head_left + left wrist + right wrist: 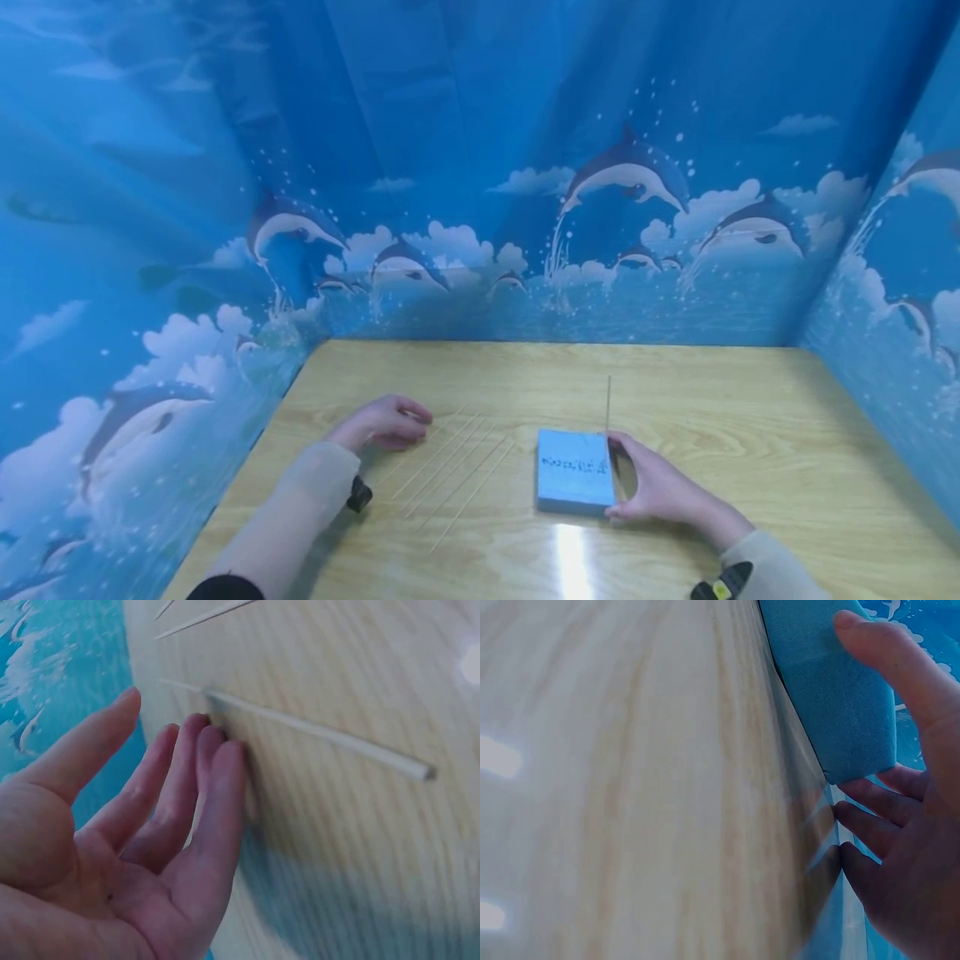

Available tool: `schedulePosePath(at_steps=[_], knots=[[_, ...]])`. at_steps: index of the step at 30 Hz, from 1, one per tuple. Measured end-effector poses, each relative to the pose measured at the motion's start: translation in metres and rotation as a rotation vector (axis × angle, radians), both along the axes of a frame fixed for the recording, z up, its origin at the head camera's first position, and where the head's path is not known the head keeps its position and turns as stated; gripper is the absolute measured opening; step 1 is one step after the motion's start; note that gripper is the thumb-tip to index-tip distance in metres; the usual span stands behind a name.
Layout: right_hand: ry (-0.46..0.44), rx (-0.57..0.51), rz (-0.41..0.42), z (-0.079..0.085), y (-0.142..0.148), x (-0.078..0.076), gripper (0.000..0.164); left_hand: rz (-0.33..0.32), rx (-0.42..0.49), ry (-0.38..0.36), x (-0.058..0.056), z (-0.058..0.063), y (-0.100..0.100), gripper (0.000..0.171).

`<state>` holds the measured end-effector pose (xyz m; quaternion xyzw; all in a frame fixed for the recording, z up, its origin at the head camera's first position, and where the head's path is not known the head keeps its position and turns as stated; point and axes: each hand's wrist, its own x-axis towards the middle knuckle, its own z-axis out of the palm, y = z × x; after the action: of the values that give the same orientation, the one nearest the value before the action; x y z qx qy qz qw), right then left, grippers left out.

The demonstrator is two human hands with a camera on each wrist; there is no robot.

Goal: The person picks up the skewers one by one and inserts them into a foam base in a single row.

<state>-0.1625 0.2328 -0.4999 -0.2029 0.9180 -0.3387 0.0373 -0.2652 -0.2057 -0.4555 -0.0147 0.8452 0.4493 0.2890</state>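
A blue foam block (pixel 573 471) with a row of dark marks across its top lies on the table. My right hand (pixel 652 483) holds it at its right side, thumb at the near corner and fingers at the far one. In the right wrist view the thumb rests against the foam (pixel 832 697). One thin stick (pixel 608 404) stands up at the block's far right corner. My left hand (pixel 390 422) is left of several thin wooden sticks (pixel 450 471) lying side by side at a slant. Its fingers are loosely bent and hold nothing, close to one stick (pixel 322 733).
The wooden table (pixel 720 400) is bounded at the back and sides by a blue curtain (pixel 465 167) printed with dolphins. A light reflection shows on the tabletop in front of the block. Dark devices are strapped at both wrists.
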Motion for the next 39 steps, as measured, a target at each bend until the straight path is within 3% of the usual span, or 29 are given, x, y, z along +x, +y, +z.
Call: schedulePosePath(at_steps=[9, 16, 21, 29, 34, 39], knots=[[-0.016, -0.007, 0.004, 0.002, 0.0, 0.0, 0.118, 0.013, -0.095, 0.065, 0.001, -0.012, 0.011, 0.035], [-0.013, 0.0, -0.001, 0.001, 0.001, 0.0, 0.118, 0.029, -0.133, 0.12, 0.003, -0.012, 0.016, 0.032], [-0.019, 0.004, -0.003, 0.0, 0.001, 0.0, 0.118, 0.043, -0.12, 0.101, 0.004, -0.012, 0.015, 0.029], [-0.018, 0.006, -0.007, 0.001, 0.0, 0.0, 0.119, -0.007, -0.053, 0.102, -0.001, -0.012, 0.004, 0.022], [-0.011, -0.001, -0.007, 0.0, 0.0, 0.001, 0.118, -0.036, -0.023, 0.077, -0.001, -0.003, 0.0, 0.024], [-0.012, -0.001, -0.002, 0.0, 0.0, 0.002, 0.118, -0.08, 0.081, 0.033, 0.001, 0.007, 0.002, 0.036]])
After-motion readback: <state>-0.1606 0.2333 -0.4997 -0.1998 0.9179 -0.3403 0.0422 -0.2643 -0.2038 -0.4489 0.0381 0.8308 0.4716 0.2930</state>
